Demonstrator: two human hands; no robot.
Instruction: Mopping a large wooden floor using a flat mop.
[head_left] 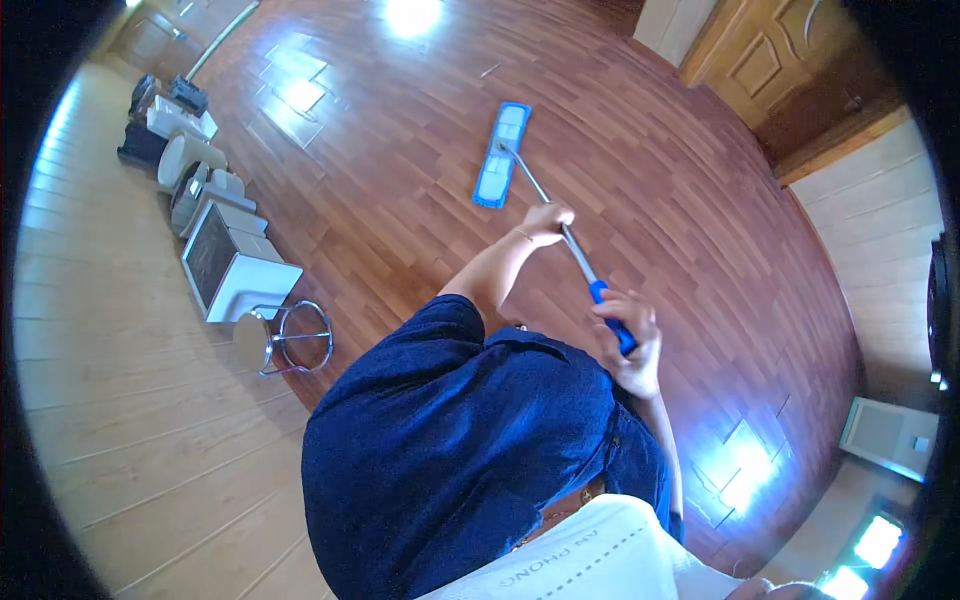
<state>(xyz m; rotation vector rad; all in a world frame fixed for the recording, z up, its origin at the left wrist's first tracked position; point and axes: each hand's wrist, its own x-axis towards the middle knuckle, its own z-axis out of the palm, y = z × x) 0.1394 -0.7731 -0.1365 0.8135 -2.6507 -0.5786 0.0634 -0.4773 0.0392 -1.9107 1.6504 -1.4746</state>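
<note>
A: Where is the mop (584,262) to be found?

B: It is held out ahead of the body, slanting down from the hands, with its flat, blue-edged pad (491,186) laid on the wood-look floor (390,205).

A: And how is it held?

B: The left grip (546,223) is clamped around the silver pole, partway along. The right grip (632,345) is wrapped around the blue handle (600,291) at the near end.

A: What can be counted as done?

B: The pad has been set flat, and the work is judged to be under way. How much floor has been wiped cannot be told: no edge between damp and dry boards is shown, and the bright patches (745,468) seem to be caused by reflected light.

A: Then what is left?

B: That can only be estimated. Wide stretches are seen on both sides of the pad, toward the wooden door (770,65) and toward the stool (256,342) and white cabinet (255,285) along the left wall. Whether those have been covered cannot be judged; completion cannot be confirmed.
</note>
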